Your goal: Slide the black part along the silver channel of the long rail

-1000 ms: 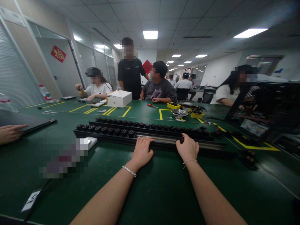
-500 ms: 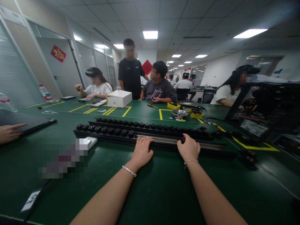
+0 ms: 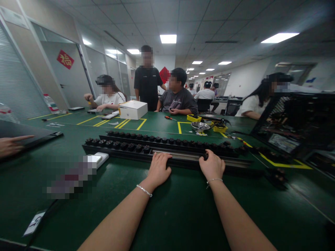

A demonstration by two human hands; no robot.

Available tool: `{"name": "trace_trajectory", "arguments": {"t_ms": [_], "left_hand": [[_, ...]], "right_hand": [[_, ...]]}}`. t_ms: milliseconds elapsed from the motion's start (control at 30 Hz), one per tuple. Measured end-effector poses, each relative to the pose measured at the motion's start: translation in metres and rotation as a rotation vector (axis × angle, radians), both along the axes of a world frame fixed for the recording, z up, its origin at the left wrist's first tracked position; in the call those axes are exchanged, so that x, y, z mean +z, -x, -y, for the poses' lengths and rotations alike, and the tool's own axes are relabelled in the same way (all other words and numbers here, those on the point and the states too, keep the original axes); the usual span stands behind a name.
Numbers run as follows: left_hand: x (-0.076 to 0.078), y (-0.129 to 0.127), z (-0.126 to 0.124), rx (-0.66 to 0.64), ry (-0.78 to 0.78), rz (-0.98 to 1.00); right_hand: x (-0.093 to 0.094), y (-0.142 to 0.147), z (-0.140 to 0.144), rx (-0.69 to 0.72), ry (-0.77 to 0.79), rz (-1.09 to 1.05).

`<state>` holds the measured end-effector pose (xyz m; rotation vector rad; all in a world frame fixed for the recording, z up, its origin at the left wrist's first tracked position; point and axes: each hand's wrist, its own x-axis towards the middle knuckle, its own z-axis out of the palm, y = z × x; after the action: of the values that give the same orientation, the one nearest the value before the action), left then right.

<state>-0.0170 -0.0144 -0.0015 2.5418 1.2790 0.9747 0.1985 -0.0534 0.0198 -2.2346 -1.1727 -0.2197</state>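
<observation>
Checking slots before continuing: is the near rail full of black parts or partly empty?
Partly empty. The near rail carries black parts only along its left stretch; bare metal channel shows between the left hand and right hand.

- Right hand (image 3: 211,166): shifted slightly rightward along the near edge of the long black rail (image 3: 167,153) over the last second; its fingers are curled over a small black piece on the rail.
- Standing person in the black shirt (image 3: 148,83): moved a little to the right behind the table and now stands closer to the seated person in the grey shirt (image 3: 178,96).
- Co-worker's hand (image 3: 10,144) at the left edge: index finger now points further out over the flat dark slab (image 3: 28,134), and the hand sits slightly higher.
</observation>
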Motion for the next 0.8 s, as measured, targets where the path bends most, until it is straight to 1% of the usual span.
{"name": "trace_trajectory", "arguments": {"t_ms": [167, 800], "left_hand": [[-0.0001, 0.0002, -0.0002, -0.005, 0.001, 0.007], [0.0022, 0.0004, 0.0016, 0.002, 0.018, -0.011]], "right_hand": [[-0.0002, -0.0052, 0.0024, -0.025, -0.003, 0.001], [0.0050, -0.0108, 0.0054, -0.028, 0.024, -0.024]]}}
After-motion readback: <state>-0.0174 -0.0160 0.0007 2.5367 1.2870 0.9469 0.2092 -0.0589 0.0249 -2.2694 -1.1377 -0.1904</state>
